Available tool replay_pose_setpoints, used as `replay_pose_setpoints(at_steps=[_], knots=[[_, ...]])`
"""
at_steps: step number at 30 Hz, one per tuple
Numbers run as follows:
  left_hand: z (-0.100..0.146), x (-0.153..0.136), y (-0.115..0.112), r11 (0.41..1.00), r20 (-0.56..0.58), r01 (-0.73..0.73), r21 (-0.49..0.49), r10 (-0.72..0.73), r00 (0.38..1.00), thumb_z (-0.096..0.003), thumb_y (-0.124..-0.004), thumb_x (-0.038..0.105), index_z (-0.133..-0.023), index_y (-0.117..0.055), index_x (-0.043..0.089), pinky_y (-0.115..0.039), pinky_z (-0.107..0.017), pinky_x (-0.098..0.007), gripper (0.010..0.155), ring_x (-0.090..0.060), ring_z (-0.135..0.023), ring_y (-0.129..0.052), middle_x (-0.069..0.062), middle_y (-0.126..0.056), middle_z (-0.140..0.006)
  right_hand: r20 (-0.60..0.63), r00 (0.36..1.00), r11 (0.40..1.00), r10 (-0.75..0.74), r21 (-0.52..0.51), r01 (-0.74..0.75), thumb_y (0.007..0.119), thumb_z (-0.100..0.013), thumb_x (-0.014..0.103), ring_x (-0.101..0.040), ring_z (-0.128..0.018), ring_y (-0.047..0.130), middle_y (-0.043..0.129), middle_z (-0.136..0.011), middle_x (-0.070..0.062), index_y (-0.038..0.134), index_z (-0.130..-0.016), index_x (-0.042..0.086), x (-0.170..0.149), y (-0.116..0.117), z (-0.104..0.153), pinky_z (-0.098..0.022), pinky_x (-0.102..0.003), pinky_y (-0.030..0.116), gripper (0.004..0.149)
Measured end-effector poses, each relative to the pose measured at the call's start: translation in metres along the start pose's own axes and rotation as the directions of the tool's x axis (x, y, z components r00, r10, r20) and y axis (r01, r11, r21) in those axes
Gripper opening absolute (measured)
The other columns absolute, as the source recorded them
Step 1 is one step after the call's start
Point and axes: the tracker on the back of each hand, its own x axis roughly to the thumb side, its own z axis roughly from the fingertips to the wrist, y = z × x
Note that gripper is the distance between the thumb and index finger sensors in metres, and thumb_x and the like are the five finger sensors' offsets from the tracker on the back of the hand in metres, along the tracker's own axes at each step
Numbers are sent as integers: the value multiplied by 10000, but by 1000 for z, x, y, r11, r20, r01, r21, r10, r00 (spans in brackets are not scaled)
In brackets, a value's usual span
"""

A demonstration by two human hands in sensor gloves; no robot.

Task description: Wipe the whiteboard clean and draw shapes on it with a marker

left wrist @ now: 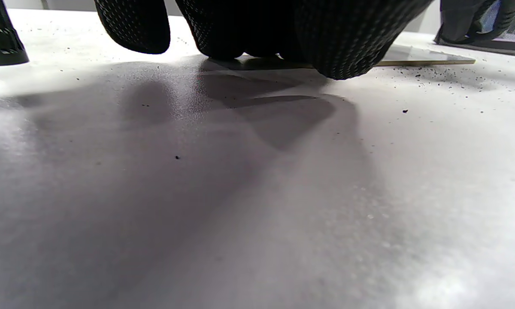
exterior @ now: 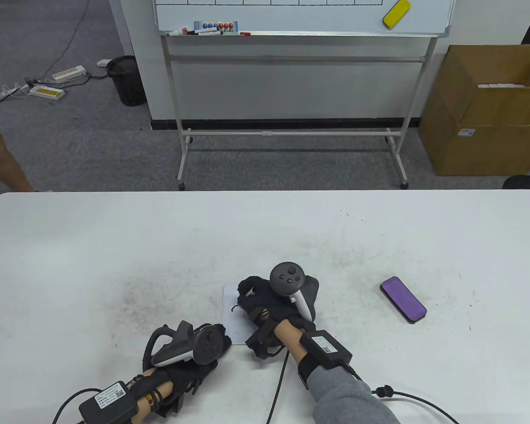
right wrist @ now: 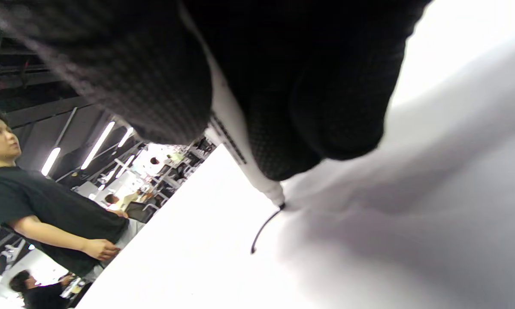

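Your right hand (exterior: pixel 269 309) is curled round a white marker (right wrist: pixel 236 146), its tip touching the small whiteboard (exterior: pixel 234 309) that lies flat under that hand, with a short curved black stroke (right wrist: pixel 264 229) already running from the tip. Your left hand (exterior: pixel 194 349) rests at the board's near-left corner, fingertips (left wrist: pixel 339 56) down on its edge and holding nothing; how flat those fingers lie is hard to tell from the wrist view. The purple eraser (exterior: pixel 403 299) sits well off to the right of your right hand, untouched. The main risk, as I judge it, is the board sliding under the pen's drag if your left hand eases its pressure, which would bend the shape. Your right palm rides close above the fresh ink and could smear it.
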Motion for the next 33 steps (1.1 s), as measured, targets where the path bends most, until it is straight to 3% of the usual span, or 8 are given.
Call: replay_pose_setpoints(at_steps=[7,15,24,33], knots=[[-1,0,0,1000,-3,-8,-6,8,1000,-412,-751,387,-999,-622,349,-601,-775,-534,602,-200,-1110,-579,65,-523,-1169,-42,999,1000,29,0,-29,974,-332,342,-280,-541,1130,960,-788,-91,917,-744,262,-5,-9,14,-383,-332,984,424],[-1,-1,0,1000,-3,-13,-9,13,1000,-412,-746,391,-1000,-618,351,-597,-776,-534,603,-199,-1110,-574,69,-519,-1169,-30,999,998,35,47,-34,975,-330,345,-276,-539,1132,965,-782,-90,922,-740,262,0,-4,23,-380,-332,985,421],[-1,-1,0,1000,-6,-17,-11,17,1000,-411,-746,400,-1001,-617,351,-596,-777,-534,606,-196,-1111,-572,68,-519,-1168,-9,999,994,36,99,-35,978,-327,337,-291,-547,1129,967,-784,-94,925,-742,264,17,14,14,-386,-334,987,424],[-2,-1,-1,1000,-7,-17,-13,17,1000,-410,-746,403,-1001,-617,352,-587,-779,-543,607,-198,-1112,-571,68,-517,-1169,-3,999,998,47,51,-47,971,-337,328,-279,-569,1131,955,-803,-95,919,-755,265,23,14,1,-398,-335,986,426]])
